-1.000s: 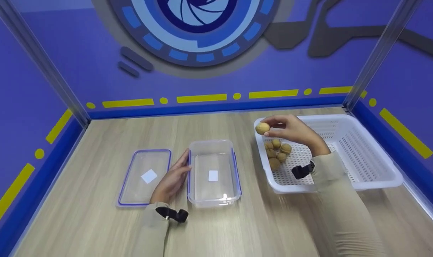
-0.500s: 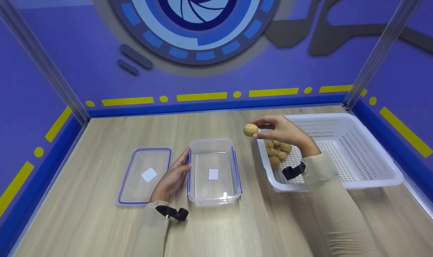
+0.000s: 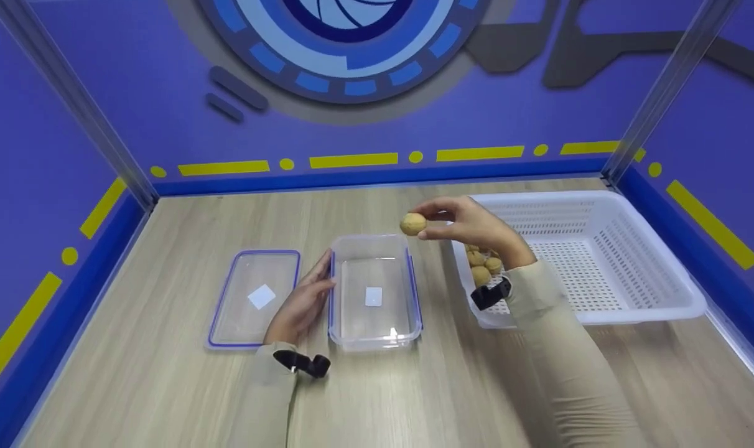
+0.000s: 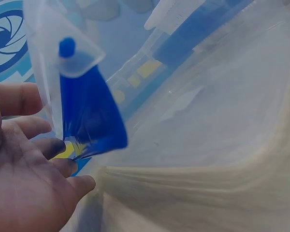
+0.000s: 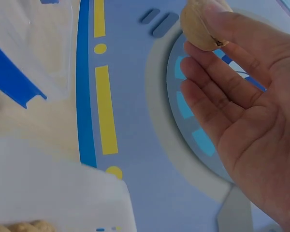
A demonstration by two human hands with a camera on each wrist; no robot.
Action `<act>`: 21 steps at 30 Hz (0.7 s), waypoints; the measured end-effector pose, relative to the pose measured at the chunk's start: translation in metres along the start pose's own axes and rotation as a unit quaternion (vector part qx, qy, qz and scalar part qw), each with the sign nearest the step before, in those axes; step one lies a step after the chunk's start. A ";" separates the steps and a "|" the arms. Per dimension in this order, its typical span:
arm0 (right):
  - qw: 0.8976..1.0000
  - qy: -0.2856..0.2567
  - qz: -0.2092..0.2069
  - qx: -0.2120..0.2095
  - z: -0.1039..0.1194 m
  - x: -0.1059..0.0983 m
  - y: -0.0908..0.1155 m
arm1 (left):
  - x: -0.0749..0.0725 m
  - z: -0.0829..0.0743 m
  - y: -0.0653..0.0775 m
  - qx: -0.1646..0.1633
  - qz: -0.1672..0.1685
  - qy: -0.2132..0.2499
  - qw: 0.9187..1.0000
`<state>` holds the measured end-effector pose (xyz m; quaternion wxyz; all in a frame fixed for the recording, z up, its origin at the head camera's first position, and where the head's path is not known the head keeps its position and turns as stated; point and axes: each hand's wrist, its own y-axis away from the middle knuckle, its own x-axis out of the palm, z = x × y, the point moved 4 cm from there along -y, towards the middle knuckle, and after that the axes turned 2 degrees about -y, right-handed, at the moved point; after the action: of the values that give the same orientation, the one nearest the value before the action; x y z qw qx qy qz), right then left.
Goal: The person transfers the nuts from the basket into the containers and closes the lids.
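Observation:
A tan walnut [image 3: 413,224] is pinched between the thumb and fingers of my right hand [image 3: 470,225], above the table between the clear box and the white basket. The right wrist view shows the same walnut [image 5: 205,24] at my fingertips. My left hand [image 3: 302,305] lies along the left side of the clear plastic box [image 3: 377,323], its fingers straight and touching the wall. Only a small white label shows inside that box. In the left wrist view my fingers [image 4: 53,145] are beside its blue side clip [image 4: 94,111]. Several walnuts [image 3: 481,267] lie in the white basket, partly hidden by my right arm.
The white perforated basket [image 3: 663,311] stands on the right of the wooden table [image 3: 165,386]. A clear lid [image 3: 246,323] with a blue seal lies flat left of my left hand. Blue panels [image 3: 377,134] enclose the back and sides.
My right hand has carried the walnut leftward from over the basket's left rim to near the box's far right corner. My left hand has stayed at the box.

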<state>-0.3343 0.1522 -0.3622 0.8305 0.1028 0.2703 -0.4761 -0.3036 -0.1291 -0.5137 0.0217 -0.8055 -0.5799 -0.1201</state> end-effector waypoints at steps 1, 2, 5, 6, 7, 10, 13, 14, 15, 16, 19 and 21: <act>1.000 -0.003 0.002 -0.003 0.001 0.002 -0.001 | 0.000 0.000 0.000 -0.001 0.000 0.000 1.000; 1.000 -0.006 0.005 -0.007 0.003 0.004 -0.003 | 0.000 0.000 0.000 -0.003 -0.002 0.002 1.000; 1.000 -0.008 0.010 -0.019 0.007 0.010 -0.006 | 0.000 0.000 0.000 -0.004 -0.002 0.001 1.000; 1.000 -0.006 0.011 -0.025 0.008 0.012 -0.008 | 0.000 0.000 0.001 -0.004 -0.003 0.003 1.000; 0.999 -0.006 0.013 -0.030 0.009 0.014 -0.009 | 0.000 0.000 0.001 -0.003 -0.003 0.005 1.000; 0.999 -0.001 0.016 -0.037 0.010 0.020 -0.014 | 0.000 0.000 0.001 0.000 -0.003 0.006 1.000; 0.999 -0.003 0.021 -0.042 0.009 0.027 -0.019 | -0.001 0.001 0.000 0.001 -0.001 0.007 1.000; 0.999 -0.004 0.022 -0.045 0.009 0.029 -0.021 | 0.000 0.001 0.000 0.001 0.001 0.008 1.000; 0.999 -0.008 0.023 -0.048 0.009 0.031 -0.022 | 0.000 0.001 0.000 0.003 0.005 0.009 1.000; 0.998 -0.012 0.024 -0.052 0.009 0.033 -0.024 | 0.000 0.001 0.000 0.004 0.009 0.011 1.000; 0.998 -0.019 0.022 -0.063 0.008 0.038 -0.028 | 0.001 0.001 0.000 0.005 0.015 0.016 1.000; 0.997 -0.022 0.020 -0.066 0.008 0.041 -0.032 | 0.001 0.000 0.000 0.006 0.015 0.014 1.000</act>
<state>-0.3421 0.1020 -0.3753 0.8506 0.0424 0.2810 -0.4424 -0.3031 -0.1283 -0.5137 0.0363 -0.8121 -0.5683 -0.1272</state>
